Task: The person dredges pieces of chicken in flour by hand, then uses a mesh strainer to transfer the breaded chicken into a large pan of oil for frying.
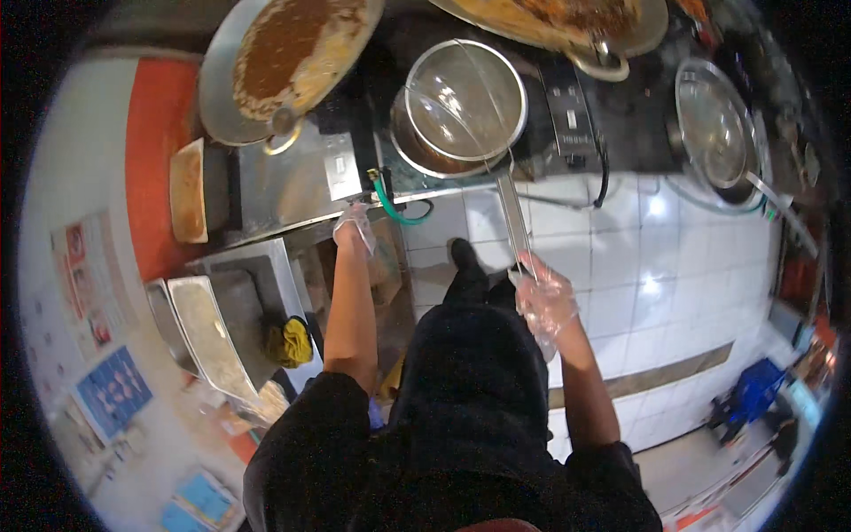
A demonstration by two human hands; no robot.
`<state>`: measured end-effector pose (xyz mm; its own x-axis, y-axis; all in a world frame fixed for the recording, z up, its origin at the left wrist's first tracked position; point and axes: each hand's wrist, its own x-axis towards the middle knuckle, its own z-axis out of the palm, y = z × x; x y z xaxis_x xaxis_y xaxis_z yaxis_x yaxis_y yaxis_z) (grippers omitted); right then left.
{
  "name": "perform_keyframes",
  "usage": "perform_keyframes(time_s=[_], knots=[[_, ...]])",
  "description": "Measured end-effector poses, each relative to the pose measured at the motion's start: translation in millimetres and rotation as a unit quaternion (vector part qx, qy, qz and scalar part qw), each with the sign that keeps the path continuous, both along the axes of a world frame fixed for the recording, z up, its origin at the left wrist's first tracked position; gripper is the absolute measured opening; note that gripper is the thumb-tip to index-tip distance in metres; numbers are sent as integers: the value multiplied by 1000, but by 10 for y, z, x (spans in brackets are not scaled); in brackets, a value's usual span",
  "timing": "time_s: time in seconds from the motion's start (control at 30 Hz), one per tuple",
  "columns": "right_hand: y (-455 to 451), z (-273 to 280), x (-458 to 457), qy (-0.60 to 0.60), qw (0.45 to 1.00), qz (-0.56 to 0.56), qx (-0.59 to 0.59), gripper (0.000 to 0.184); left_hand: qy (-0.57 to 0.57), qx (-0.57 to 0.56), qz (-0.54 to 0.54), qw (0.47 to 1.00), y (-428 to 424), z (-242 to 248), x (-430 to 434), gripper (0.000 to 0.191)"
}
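Note:
My right hand (546, 296), in a clear plastic glove, grips the long handle of a round wire-mesh strainer (465, 100). The strainer lies over a metal pot (425, 156) on the cooktop, hiding most of what is inside. My left hand (356, 226), also gloved in thin plastic, is at the cooktop's front edge, just below a silver control panel (342, 166). Its fingers are partly hidden, so whether it touches a knob there is unclear. Right of the left hand, a green hose (392, 207) hangs over the edge.
A wide wok (216, 100) with brown liquid stands at the back left, another wok (655, 33) at the back right. A second strainer (715, 133) rests over a vessel at the far right. Left are a rectangular metal container (189, 193) and a yellow cloth (296, 342). White floor tiles (618, 266) lie below.

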<state>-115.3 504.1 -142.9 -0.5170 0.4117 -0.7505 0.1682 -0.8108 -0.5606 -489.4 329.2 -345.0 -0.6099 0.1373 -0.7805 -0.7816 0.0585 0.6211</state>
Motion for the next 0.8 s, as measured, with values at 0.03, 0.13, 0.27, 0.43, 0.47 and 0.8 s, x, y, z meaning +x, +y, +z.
perform_keyframes(time_s=[0.03,0.13,0.27,0.43,0.47,0.8], knots=[[5,-158,7,41,997,-38,-50,51,2,-18,-24,1000,25,-18,-11,12],[64,-614,21,125,991,-28,-44,53,34,-3,-85,996,71,-75,-52,11],[27,-1055,-101,184,975,-86,-94,48,69,-111,-134,982,57,-148,-104,18],[-49,-1205,-236,178,977,-57,-100,43,253,-211,-239,913,118,-171,35,22],[-38,-1192,-231,154,981,-57,-100,44,302,-260,-277,874,231,-137,139,23],[-197,-1325,-259,99,994,26,50,44,388,-268,-216,855,101,-208,108,42]])
